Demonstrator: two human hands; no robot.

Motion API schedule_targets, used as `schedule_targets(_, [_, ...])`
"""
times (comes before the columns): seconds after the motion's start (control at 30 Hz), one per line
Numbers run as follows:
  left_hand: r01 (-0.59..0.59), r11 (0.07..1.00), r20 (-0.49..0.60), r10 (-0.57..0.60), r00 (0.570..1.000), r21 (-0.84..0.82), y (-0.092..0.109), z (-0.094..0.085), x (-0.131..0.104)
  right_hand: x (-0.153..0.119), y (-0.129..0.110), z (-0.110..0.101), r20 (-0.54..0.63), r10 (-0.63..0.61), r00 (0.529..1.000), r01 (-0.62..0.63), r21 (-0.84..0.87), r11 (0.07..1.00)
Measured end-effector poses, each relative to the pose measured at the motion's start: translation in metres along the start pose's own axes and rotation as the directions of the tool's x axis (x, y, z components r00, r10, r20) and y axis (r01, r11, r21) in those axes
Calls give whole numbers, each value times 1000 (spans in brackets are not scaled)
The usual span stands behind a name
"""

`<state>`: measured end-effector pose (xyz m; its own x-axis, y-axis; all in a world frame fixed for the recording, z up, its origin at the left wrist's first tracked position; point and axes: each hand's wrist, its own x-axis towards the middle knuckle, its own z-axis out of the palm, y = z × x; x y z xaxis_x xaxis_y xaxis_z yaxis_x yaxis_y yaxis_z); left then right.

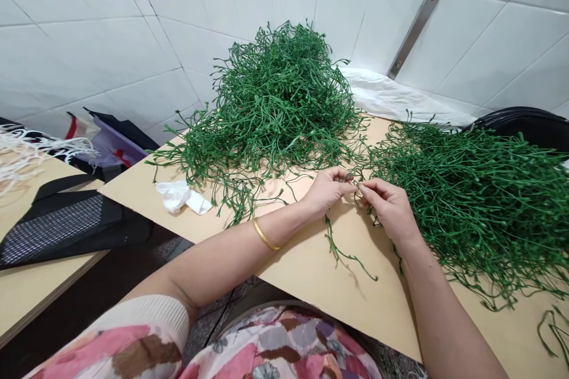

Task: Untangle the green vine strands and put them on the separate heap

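Over the middle of the table, my left hand (pixel 329 190) is closed in a pinch on a thin green artificial stem, and part of the strand (pixel 340 246) dangles below the palm. Thumb and forefinger of my right hand (pixel 387 204) pinch at the same spot, with the two sets of fingertips almost touching. What lies exactly between the fingertips is too small to make out. Behind the hands rises a tall heap of green stems (pixel 284 100) with small budded tips. A second heap of the same stems (pixel 493 207) spreads beside my right forearm.
The tan table (pixel 302 266) stands against a white tiled wall. A crumpled white tissue (pixel 181 196) lies at left. White plastic (pixel 400 95) and a black bag (pixel 524 124) sit at the back right. Another table at far left holds a black mesh item (pixel 57 228) and white strands (pixel 26 154).
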<state>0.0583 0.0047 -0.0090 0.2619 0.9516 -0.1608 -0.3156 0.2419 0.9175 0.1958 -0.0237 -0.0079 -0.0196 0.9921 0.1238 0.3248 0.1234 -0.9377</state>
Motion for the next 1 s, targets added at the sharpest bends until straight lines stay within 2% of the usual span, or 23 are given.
schedule_targets(0.2, [-68,998,-12,68,998,16,-5,-2,4,0,4,0,83,-21,996,21,6,1000])
schedule_targets(0.3, [-68,997,6,68,998,37,-4,-3,4,0,6,-1,36,-23,999,26,-77,997])
schedule_targets(0.6, [25,998,131,-32,991,50,-2,-4,4,1,8,-1,-74,-93,993,66,-310,948])
schedule_targets(0.8, [49,997,95,-55,994,59,-3,-5,5,2,9,1,26,-110,994,113,-287,951])
schedule_targets(0.9, [61,998,83,-61,995,11,-3,-5,5,1,8,4,71,-144,987,160,-364,917])
schedule_targets(1.0, [110,992,118,-102,988,-69,-4,-6,7,0,7,6,80,-217,973,229,-475,850])
